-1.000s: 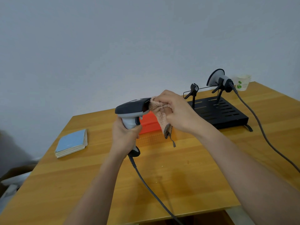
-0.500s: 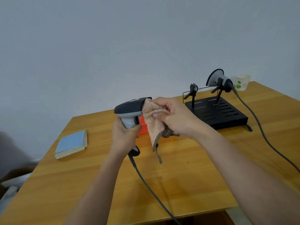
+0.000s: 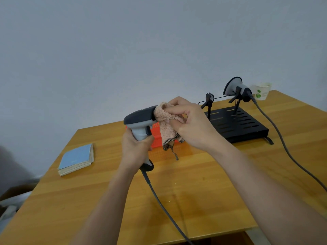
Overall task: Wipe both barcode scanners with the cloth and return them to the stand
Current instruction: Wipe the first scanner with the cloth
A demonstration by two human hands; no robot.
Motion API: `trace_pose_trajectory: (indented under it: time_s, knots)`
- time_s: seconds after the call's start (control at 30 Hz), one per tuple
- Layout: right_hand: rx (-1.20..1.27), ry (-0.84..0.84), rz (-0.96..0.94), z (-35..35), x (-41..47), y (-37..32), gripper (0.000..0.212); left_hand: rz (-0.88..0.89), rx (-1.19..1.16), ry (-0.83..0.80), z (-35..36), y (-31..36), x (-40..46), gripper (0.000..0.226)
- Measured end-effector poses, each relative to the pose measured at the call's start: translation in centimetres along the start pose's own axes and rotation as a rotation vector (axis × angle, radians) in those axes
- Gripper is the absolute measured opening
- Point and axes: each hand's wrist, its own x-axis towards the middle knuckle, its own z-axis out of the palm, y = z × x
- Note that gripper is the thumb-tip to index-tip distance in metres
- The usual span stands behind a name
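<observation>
Since half a second ago the cloth (image 3: 165,119) has been gathered up: it hung in a long flap below the right hand then, and now it is bunched tight against the nose of the scanner, with only a checked hem and a loose thread dangling.

Farthest left on the worktop (image 3: 194,200) lies a blue booklet (image 3: 77,159), well apart from the work. Next comes the left hand (image 3: 136,149), its grip wrapped fully round the grey handle of the held scanner (image 3: 139,121); the handle stands nearly upright, and the dark head runs sideways, its long axis pointing right toward the other hand. Its cable (image 3: 164,207) trails down toward the near edge. Behind it shows an orange basket (image 3: 155,135). The right hand (image 3: 191,126) pinches the cloth between thumb and curled fingers and presses it onto the front face of the head, so the thing being wiped lies directly left of that grip, touching it.

Farther right, the black stand (image 3: 244,124) sits near the right hand. Its left cradle (image 3: 208,99) stands vacant, just beyond the right knuckles; the right cradle carries the second scanner (image 3: 235,87), window turned left, cord running off to the right. A paper cup (image 3: 261,91) stands beside it.

By my reading, wiping of the first scanner is under way. The vacant cradle lies up and right of the held head, so the left hand would have to carry it across.
</observation>
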Motion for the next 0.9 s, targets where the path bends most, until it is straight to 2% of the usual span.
trace_pose_trajectory:
  time_s: [0.2, 0.3, 0.4, 0.47, 0.57, 0.67, 0.77, 0.9]
  knots:
    - [-0.021, -0.082, 0.003, 0.4, -0.4, -0.1, 0.037, 0.017, 0.050, -0.012, -0.4, -0.5, 0.4, 0.025]
    - [-0.145, -0.113, -0.072, 0.3, 0.0, -0.3, 0.037, 0.019, 0.067, -0.022, -0.5, -0.7, 0.2, 0.022]
    - [-0.319, -0.037, -0.177, 0.1, 0.4, -0.2, 0.033, 0.007, 0.034, -0.036, -0.3, -0.6, -0.2, 0.018]
    - [-0.352, 0.050, -0.157, 0.0, 0.3, 0.4, 0.028, -0.016, 0.006, -0.026, -0.2, -0.3, -0.3, 0.017]
    - [-0.351, 0.118, -0.028, -0.2, 0.0, 1.3, 0.032, -0.026, -0.015, -0.011, -0.6, -0.3, 0.0, 0.017]
    - [-0.238, 0.097, 0.014, 0.0, 0.0, 1.1, 0.022, -0.023, -0.017, 0.001, -0.8, -0.5, 0.3, 0.013]
    - [-0.130, 0.081, -0.038, 0.6, 0.2, 0.1, 0.016, -0.015, -0.030, 0.003, -0.6, -0.5, 0.3, 0.012]
    - [-0.148, 0.187, -0.182, 1.2, 0.4, -0.7, 0.015, -0.013, -0.106, 0.002, -0.4, -0.3, 0.2, 0.016]
